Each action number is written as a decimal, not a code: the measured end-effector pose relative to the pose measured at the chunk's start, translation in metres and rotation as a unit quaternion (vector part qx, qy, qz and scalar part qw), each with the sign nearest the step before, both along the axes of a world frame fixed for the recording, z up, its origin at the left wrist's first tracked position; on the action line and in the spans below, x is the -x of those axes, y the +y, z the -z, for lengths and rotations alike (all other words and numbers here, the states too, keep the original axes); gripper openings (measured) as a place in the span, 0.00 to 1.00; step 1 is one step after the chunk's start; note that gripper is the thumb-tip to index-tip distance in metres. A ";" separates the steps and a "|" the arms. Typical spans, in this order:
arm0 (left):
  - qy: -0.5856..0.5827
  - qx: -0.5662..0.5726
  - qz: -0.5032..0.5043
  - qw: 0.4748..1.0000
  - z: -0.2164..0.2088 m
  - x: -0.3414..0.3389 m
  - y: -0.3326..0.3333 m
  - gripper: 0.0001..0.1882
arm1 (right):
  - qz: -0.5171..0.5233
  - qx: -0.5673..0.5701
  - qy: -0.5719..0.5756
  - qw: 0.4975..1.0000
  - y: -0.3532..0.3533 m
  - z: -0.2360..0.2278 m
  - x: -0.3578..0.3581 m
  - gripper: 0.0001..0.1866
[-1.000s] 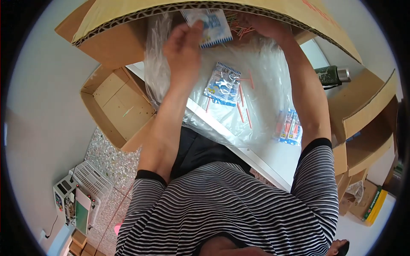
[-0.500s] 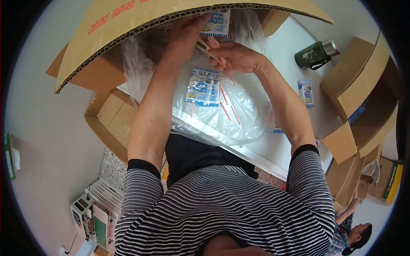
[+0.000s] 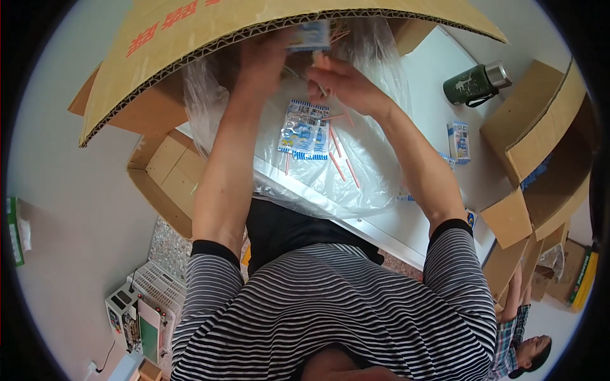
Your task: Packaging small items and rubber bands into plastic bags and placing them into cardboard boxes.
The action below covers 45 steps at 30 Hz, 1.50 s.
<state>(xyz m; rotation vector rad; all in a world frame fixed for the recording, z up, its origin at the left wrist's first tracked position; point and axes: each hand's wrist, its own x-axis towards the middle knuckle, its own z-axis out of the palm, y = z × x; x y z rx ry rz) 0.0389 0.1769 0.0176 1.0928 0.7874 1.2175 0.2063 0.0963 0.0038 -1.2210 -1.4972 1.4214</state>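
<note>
Well, nearest the person, a few loose straws [image 3: 352,173] lie on clear plastic [image 3: 375,165] in front of the big box [image 3: 143,105], lying as they did a second ago. Slightly closer to the big box sits a loose packet [image 3: 305,130], flat and blue-and-white, also unmoved, with straws poking out around its edges.

What has changed is the right hand [image 3: 340,82]: a second ago it was in among the straws inside the big box, and now it is out at the mouth, fingers closed around a small bunch of straws [image 3: 319,62]. That brings the bunch just beside the held packet [image 3: 311,36], which the left hand [image 3: 264,54] grips at its near-left side, under the flap of the big box. So straws and packet are now together, one in each hand. Both hands are blurred, and I can't tell whether any straw is inside that packet.

Farther off, right of the big box, a green flask [image 3: 470,84] lies on the white table [image 3: 419,70], with another small packet [image 3: 459,143] near it and an open carton [image 3: 521,114] beyond.
</note>
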 end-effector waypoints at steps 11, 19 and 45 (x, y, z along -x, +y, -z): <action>-0.202 0.139 -0.040 0.969 0.019 0.044 -0.053 0.07 | 0.037 -0.247 -0.179 0.952 -0.054 0.046 0.029 0.11; -0.097 0.142 -0.049 0.984 0.018 0.040 -0.065 0.08 | 0.021 -0.292 -0.208 0.933 -0.056 0.046 0.027 0.12; 0.068 0.082 0.127 0.986 0.015 0.027 -0.120 0.09 | 0.153 -0.208 0.322 0.911 -0.066 -0.018 -0.004 0.13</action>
